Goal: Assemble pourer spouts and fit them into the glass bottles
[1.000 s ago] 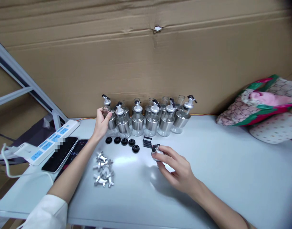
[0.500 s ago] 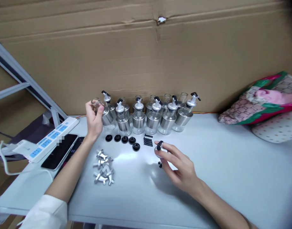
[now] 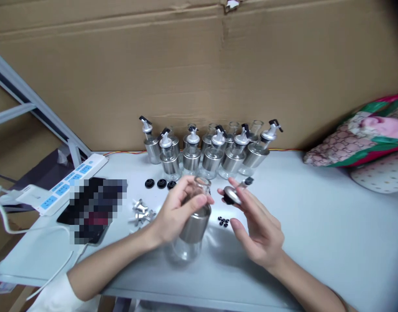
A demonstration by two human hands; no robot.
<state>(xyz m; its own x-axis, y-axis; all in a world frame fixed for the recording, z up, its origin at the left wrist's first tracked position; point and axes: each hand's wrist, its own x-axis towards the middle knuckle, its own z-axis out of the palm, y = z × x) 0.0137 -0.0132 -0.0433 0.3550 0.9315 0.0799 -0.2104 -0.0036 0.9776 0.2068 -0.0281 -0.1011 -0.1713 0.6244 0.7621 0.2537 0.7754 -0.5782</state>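
Note:
My left hand (image 3: 176,212) is closed around the neck of a glass oil bottle (image 3: 195,227) with a steel band, tilted slightly over the front of the table. Its mouth has no spout on it. To its right, my right hand (image 3: 259,227) holds a silver pour spout (image 3: 233,195) with a black base and black flap between its fingers, a little apart from the bottle. Small black caps (image 3: 223,222) lie on the table between the hands. Loose silver spout parts (image 3: 141,208) and black round stoppers (image 3: 161,183) lie to the left, partly hidden by my left arm.
A row of oil bottles (image 3: 191,160) stands at the back against a cardboard wall (image 3: 121,86), the front ones fitted with spouts. A power strip (image 3: 72,184) and phones (image 3: 88,212) lie at the left. A patterned bag (image 3: 338,143) is at the right.
My left hand has brought the bottle from the left end of the row to the front middle. My right hand has turned the spout over, its black base now facing the bottle.

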